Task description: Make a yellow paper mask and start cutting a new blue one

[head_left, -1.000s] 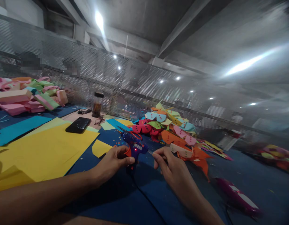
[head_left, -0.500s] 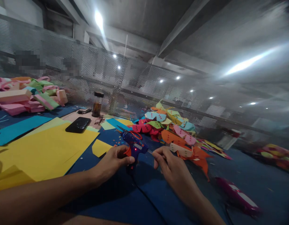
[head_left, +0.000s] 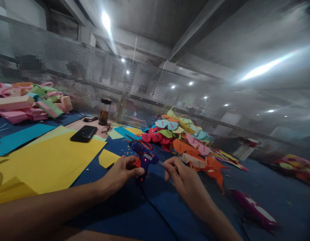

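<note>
A blue glue gun (head_left: 147, 156) with an orange trigger and a lit red light is held up over the blue tabletop (head_left: 114, 214). My left hand (head_left: 123, 172) closes around its trigger and handle. At the gun's rear end, my right hand (head_left: 178, 172) pinches a thin, clear glue stick (head_left: 161, 162) that sticks out of the back. The gun's nozzle points to the upper left, and its black cord (head_left: 158, 214) runs down toward me. Red-handled scissors (head_left: 146, 144) lie just behind the gun, partly hidden by it.
Yellow paper sheets (head_left: 59, 157) and a black phone (head_left: 84, 133) lie left, with a lidded jar (head_left: 104, 112) behind. Folded paper shapes (head_left: 192, 144) pile up to the right, near a purple tool (head_left: 254, 209). A pastel paper heap (head_left: 31, 103) stands far left, before a perforated metal screen (head_left: 99, 73).
</note>
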Motion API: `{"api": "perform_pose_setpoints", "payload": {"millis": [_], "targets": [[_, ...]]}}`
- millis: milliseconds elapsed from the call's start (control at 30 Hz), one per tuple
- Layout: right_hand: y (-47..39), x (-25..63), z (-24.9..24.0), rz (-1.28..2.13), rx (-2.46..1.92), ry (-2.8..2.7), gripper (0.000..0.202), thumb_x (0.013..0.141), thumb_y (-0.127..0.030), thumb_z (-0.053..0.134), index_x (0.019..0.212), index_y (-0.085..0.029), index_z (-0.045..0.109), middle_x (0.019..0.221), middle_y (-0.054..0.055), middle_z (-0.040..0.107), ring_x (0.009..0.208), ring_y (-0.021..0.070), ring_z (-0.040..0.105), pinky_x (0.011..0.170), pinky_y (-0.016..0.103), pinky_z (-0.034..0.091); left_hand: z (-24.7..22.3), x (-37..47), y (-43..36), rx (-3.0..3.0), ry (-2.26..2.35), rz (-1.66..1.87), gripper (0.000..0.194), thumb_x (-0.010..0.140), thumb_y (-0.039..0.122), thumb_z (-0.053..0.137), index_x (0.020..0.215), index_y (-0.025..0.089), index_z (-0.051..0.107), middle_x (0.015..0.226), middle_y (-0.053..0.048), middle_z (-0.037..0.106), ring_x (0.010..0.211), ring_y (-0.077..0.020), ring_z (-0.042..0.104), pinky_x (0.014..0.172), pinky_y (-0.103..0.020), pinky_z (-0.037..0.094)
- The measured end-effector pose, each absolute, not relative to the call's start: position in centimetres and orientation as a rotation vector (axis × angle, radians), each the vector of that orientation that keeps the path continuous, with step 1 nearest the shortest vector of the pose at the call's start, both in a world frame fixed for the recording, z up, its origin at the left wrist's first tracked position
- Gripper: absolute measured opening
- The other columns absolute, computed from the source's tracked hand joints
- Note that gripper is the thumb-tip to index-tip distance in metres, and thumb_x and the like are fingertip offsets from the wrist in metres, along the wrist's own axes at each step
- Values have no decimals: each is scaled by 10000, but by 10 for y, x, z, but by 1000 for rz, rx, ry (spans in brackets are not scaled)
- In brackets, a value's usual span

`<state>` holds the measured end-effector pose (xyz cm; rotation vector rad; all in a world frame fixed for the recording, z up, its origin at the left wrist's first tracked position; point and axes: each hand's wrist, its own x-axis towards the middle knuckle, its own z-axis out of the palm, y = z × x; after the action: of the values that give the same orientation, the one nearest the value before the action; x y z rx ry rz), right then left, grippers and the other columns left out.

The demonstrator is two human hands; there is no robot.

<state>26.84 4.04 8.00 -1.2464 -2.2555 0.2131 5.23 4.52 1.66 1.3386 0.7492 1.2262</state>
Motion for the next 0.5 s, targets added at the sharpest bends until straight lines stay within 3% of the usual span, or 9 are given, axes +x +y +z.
{"api": "perform_pose_setpoints", "payload": {"millis": [233, 500], "targets": [[40, 267, 80, 288, -1267, -2233, 344, 1041, -414, 339, 806, -229, 508, 665, -31, 592, 557, 142, 526, 590, 279, 357, 21, 52, 44, 1370, 778, 1217, 399, 712, 504, 773, 704, 181, 540, 686, 26, 542, 678, -145, 499, 655, -275, 359], [44, 270, 79, 372, -1313, -2211, 338, 1034, -419, 374, 805, -230, 535, 655, -34, 609, 543, 136, 525, 566, 273, 346, 16, 52, 46, 1379, 782, 1226, 334, 733, 436, 755, 711, 180, 542, 696, 28, 544, 690, -143, 494, 660, -271, 351]]}}
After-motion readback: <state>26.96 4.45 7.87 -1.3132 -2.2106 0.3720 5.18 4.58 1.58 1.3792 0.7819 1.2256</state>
